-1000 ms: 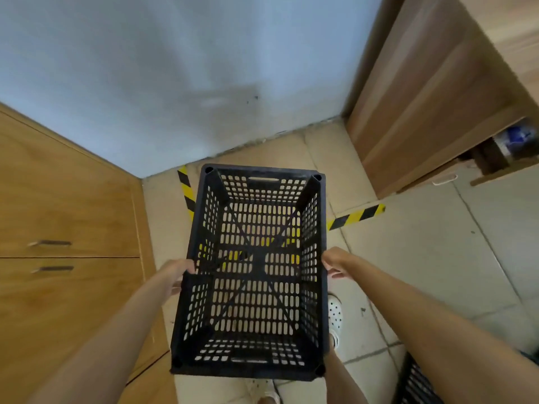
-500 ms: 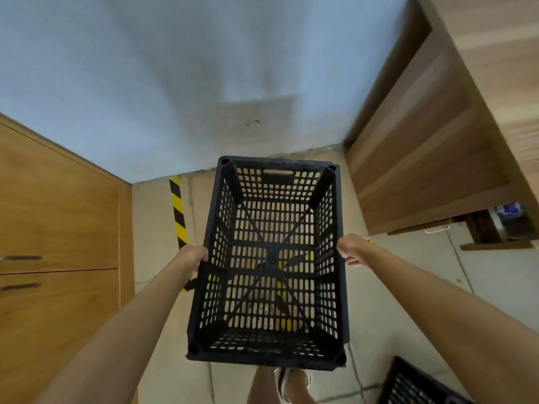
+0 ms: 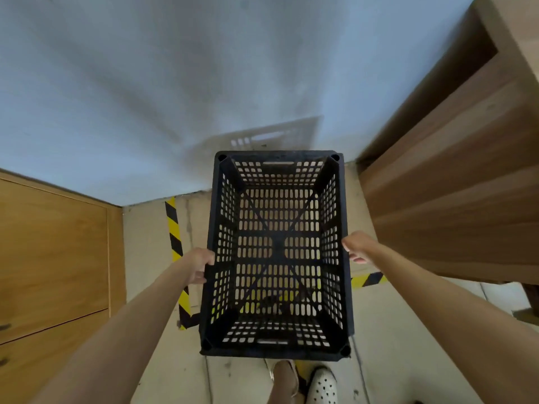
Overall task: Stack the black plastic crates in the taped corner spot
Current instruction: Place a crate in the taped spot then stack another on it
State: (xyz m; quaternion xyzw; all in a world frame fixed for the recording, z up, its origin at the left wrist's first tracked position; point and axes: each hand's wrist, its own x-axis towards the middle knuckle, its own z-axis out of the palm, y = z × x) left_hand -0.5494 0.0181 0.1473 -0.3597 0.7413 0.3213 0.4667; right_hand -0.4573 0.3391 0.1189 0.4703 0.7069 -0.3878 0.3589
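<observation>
Both hands, left hand (image 3: 201, 265) and right hand (image 3: 357, 249), grasp the black crate (image 3: 277, 255) above the taped corner (image 3: 174, 228); setting down remains.

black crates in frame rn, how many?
1. The black plastic crate is held between the left hand and right hand, over the yellow-black floor tape. Others may be out of frame.

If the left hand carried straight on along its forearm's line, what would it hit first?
The left hand already grips the black crate by its left wall, so that wall is met at once. Past the crate, that line probably leads to the pale wall; depth is unclear.
</observation>
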